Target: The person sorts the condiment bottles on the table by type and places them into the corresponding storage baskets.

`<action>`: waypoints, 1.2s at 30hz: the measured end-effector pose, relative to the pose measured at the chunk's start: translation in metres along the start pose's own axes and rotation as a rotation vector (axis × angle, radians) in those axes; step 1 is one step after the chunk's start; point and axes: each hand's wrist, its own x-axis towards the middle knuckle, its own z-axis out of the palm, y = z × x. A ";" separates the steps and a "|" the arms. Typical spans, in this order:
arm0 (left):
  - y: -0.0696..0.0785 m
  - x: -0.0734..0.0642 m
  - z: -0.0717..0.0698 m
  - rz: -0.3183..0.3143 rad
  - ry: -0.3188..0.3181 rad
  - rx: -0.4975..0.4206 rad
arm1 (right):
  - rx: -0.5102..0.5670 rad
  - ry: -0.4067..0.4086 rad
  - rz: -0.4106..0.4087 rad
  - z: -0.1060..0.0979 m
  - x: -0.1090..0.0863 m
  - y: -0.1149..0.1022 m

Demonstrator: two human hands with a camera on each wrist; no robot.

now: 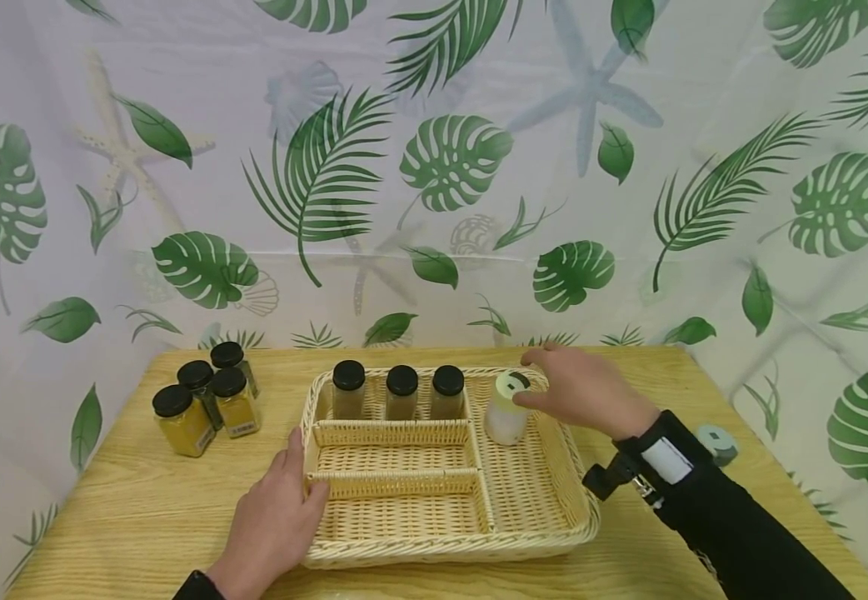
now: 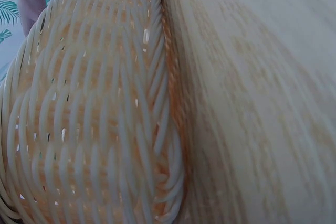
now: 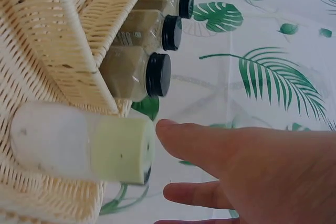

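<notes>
A wicker basket (image 1: 445, 550) with several compartments sits on the wooden table. My left hand (image 1: 272, 517) holds its left rim, thumb over the edge and fingers along the outside; the left wrist view shows only the woven wall (image 2: 89, 108) and table. In the right compartment stands a clear shaker bottle (image 1: 507, 421) of white contents with a pale green lid (image 3: 121, 148). Beside that lid is my right hand (image 1: 584, 387), fingers spread and thumb tip right at the lid's edge. Three black-capped glass jars (image 1: 401, 396) stand in the back left compartment.
Several more black-capped jars (image 1: 185, 425), some holding yellow powder, stand in a group on the table (image 1: 134, 508) left of the basket. A grey-green lidded container (image 1: 719, 444) is partly hidden behind my right wrist. A leaf-patterned cloth (image 1: 471, 275) hangs behind the table.
</notes>
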 end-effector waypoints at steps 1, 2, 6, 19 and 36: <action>0.000 0.000 0.000 0.001 0.001 0.001 | 0.005 -0.002 0.010 -0.001 -0.002 0.004; 0.000 0.000 0.000 0.002 0.001 0.000 | 0.008 -0.001 0.016 -0.003 -0.005 0.008; 0.001 0.000 -0.001 -0.004 -0.010 0.002 | -0.002 0.003 0.037 -0.008 -0.016 0.024; 0.003 0.000 -0.002 -0.017 -0.030 0.007 | 0.026 -0.074 0.151 -0.012 -0.060 0.075; 0.002 0.000 -0.002 -0.012 -0.033 0.007 | 0.047 -0.115 0.228 0.001 -0.094 0.115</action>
